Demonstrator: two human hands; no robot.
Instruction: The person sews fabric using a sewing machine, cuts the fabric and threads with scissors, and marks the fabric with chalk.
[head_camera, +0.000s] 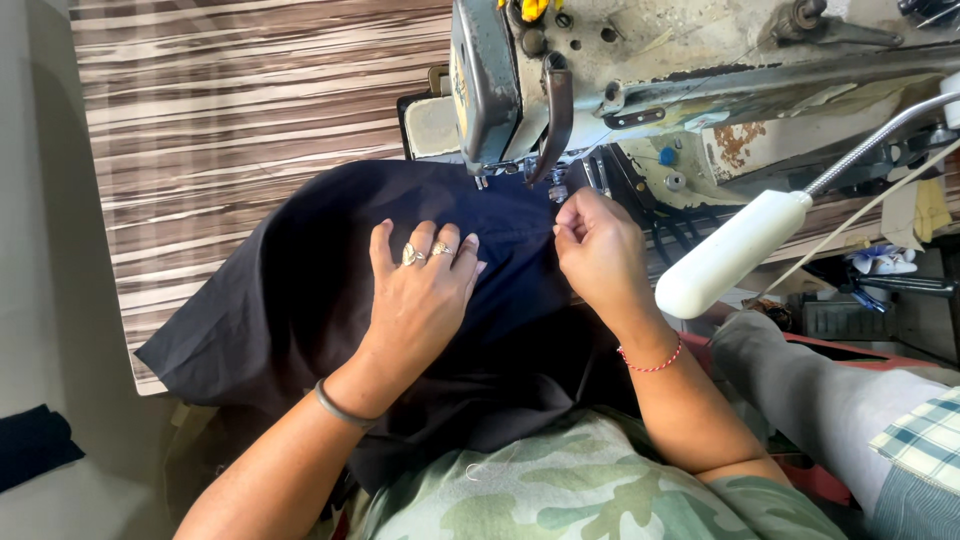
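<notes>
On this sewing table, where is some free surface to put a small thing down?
The striped table top is bare left of the sewing machine and above the dark cloth. It is crowded at the needle, where the left hand presses the cloth and the right hand pinches it, and right by the white lamp.

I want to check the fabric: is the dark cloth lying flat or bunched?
Mostly flat: the dark cloth lies spread on the table under the left hand; right hand pinches its edge.

Dark navy fabric (300, 290) under sewing-machine needle
</notes>
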